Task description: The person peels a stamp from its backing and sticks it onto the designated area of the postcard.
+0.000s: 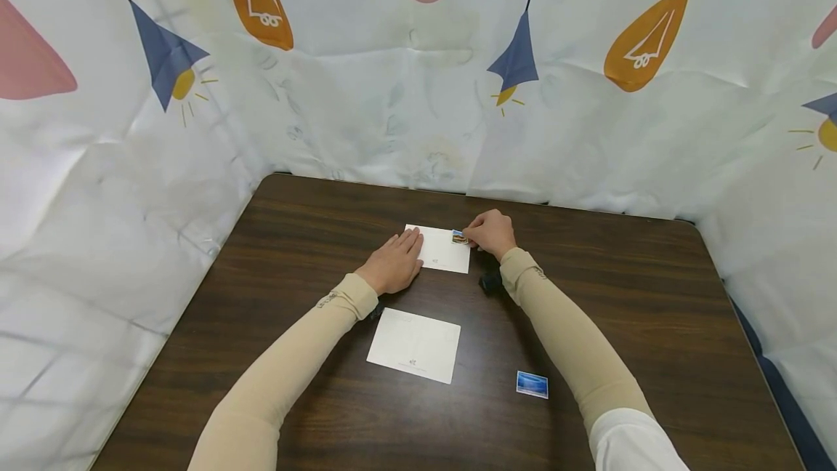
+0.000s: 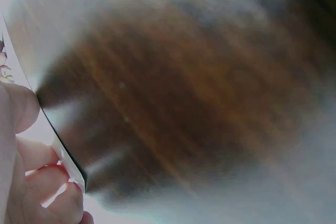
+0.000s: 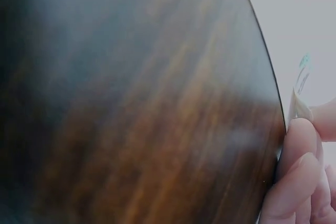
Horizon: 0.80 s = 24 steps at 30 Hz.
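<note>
My left hand (image 1: 392, 264) rests with straight fingers on the left end of a white card (image 1: 445, 259), which lies flat near the back of the table. In the left wrist view, the fingers (image 2: 39, 182) lie at the card's edge. At the card's upper right corner, my right hand (image 1: 492, 233) pinches a small picture sticker (image 1: 459, 237) between thumb and fingers. The right wrist view shows a pale, bent corner of the sticker (image 3: 301, 107) at the fingertips. Whether the whole sticker touches the card, I cannot tell.
A second, larger-looking white card (image 1: 415, 346) with a small printed mark lies nearer me. To its right is a small blue picture sticker (image 1: 532, 384). All lie on a dark wood-grain table (image 1: 327, 216), with a white printed curtain (image 1: 366, 107) behind it.
</note>
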{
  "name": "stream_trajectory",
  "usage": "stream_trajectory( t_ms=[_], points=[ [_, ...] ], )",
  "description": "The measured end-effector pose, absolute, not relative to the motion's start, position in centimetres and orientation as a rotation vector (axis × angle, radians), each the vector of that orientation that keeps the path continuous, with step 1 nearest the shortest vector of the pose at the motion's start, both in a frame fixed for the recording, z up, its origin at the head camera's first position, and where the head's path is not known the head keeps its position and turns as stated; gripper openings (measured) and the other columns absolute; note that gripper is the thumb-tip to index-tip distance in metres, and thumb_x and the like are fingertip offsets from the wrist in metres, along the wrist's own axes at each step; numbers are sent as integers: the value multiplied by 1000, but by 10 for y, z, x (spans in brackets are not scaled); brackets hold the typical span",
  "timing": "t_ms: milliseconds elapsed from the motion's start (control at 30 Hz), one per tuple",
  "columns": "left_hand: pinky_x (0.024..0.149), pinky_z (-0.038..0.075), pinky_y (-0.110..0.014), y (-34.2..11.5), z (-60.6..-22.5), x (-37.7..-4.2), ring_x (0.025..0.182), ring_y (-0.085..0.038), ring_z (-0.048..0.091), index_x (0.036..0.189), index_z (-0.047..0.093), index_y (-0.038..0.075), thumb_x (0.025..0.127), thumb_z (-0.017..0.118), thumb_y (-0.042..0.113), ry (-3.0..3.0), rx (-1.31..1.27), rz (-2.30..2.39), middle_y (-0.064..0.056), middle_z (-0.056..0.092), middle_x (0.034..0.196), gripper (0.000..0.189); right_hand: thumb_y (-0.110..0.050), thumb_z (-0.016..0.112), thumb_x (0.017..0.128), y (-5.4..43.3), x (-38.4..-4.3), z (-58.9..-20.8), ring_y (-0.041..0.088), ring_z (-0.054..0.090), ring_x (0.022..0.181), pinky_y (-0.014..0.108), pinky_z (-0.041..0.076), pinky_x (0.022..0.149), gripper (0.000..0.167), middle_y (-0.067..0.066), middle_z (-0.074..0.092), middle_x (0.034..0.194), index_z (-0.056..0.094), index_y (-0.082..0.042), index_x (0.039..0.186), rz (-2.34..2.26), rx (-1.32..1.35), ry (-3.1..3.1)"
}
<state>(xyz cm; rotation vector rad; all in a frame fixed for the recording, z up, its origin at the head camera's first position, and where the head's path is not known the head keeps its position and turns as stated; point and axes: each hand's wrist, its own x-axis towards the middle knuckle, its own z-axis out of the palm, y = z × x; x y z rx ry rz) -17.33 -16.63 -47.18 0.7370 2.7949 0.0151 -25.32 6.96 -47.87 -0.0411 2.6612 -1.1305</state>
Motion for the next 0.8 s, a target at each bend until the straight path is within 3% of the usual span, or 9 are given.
stream_trajectory(
  t_ms=[800],
  points=[
    [133, 25, -48, -163, -472, -174, 162, -35, 23, 161, 26, -5, 113, 36, 30, 2790, 704, 0, -22, 22, 172, 60, -19, 73, 90, 71, -254, -474, 19, 67, 67, 25, 49, 55, 14, 9, 77, 77, 81, -7, 91, -1044, -59, 2689]
  ],
)
